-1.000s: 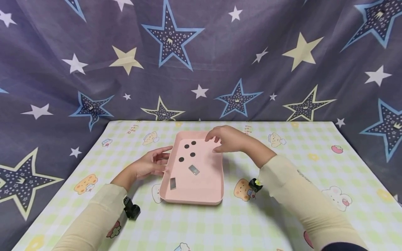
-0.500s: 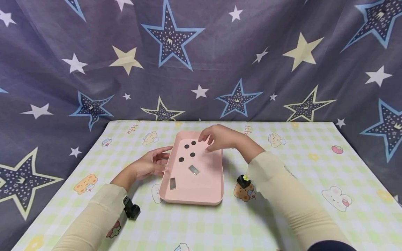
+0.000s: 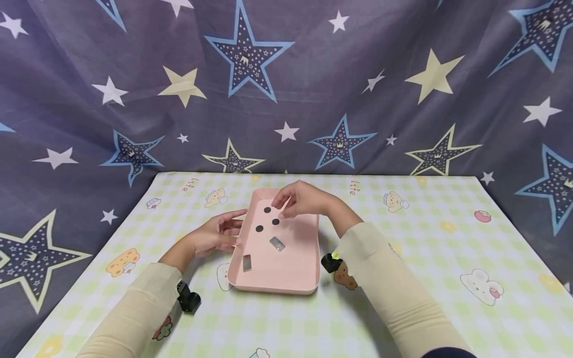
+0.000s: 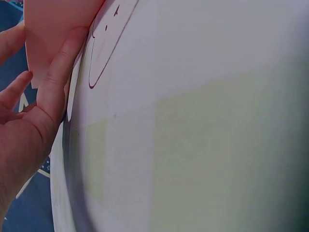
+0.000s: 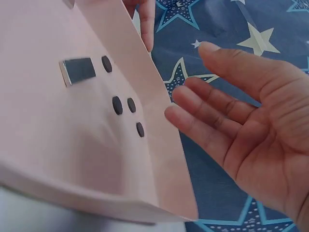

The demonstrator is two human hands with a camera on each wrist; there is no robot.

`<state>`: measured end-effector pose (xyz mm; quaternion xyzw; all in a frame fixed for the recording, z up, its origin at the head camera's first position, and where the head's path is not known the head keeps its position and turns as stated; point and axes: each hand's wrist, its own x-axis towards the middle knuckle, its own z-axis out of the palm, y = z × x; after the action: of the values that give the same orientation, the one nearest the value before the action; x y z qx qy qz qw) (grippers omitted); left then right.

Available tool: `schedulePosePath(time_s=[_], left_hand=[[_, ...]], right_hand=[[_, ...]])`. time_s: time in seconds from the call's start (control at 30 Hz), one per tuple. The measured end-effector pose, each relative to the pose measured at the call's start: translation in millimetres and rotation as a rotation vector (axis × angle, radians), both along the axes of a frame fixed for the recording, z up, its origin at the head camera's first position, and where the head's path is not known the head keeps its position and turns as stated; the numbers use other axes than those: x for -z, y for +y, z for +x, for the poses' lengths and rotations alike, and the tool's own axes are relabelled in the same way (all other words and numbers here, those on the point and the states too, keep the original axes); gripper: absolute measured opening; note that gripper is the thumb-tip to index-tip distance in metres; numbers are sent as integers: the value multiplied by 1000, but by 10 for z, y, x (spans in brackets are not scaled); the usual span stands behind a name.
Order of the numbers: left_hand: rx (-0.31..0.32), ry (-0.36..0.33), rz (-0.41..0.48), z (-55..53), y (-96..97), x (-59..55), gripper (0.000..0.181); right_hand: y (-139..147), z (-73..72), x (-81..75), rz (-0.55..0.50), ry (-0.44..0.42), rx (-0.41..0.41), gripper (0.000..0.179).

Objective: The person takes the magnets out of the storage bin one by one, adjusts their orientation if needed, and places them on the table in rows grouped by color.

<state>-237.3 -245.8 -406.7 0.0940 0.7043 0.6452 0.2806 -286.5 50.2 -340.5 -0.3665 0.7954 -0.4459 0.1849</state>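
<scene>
A shallow pink tray (image 3: 295, 263) lies on the table. My left hand (image 3: 212, 234) rests against its left outer wall, and in the left wrist view the thumb (image 4: 75, 41) touches the pink side. Over the far part of the tray hovers my right hand (image 3: 304, 200), fingers loosely bent with nothing between them. Several small black discs (image 3: 275, 222) lie right by its fingertips; one is hidden behind the hand in the head view, but the right wrist view shows it. Nearer me are a shiny silver rectangular plate (image 3: 277, 243) and a darker one (image 3: 247, 263).
A green-and-white checked cloth (image 3: 403, 278) with cartoon prints covers the table. Behind it hangs a dark curtain (image 3: 313, 89) patterned with stars. Black wrist cameras sit below the left sleeve (image 3: 147, 288) and right sleeve (image 3: 380, 268).
My right hand has moved left across the tray towards the black discs and now covers the farthest one in the head view. The left hand and tray have stayed put.
</scene>
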Motion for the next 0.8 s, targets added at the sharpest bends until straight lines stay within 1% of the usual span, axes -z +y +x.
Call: schedulePosePath(time_s=[0.07,0.2,0.33,0.43,0.63,0.8], left_hand=[[3,2,2,-4,0,-1,87],[-5,3,2,-6,2,-3,87],[-6,-2,8,2,-6,18,87],[-2,-2,15,7,-15,39,87],[15,17,37,17,-36,53,87],[19,17,44,5,-21,35,88]], right_hand=[[-25,-4,50,-40,-61,9,25],[-79,-3,138,-90,-145,1,25],[-129,-6,224,-117,-189,-31,27],[-159,-3,279,-96,-194,-40,28],[-204,7,350,-4,-197,-29,26],[-210,-6,418,28,-243,-25,27]])
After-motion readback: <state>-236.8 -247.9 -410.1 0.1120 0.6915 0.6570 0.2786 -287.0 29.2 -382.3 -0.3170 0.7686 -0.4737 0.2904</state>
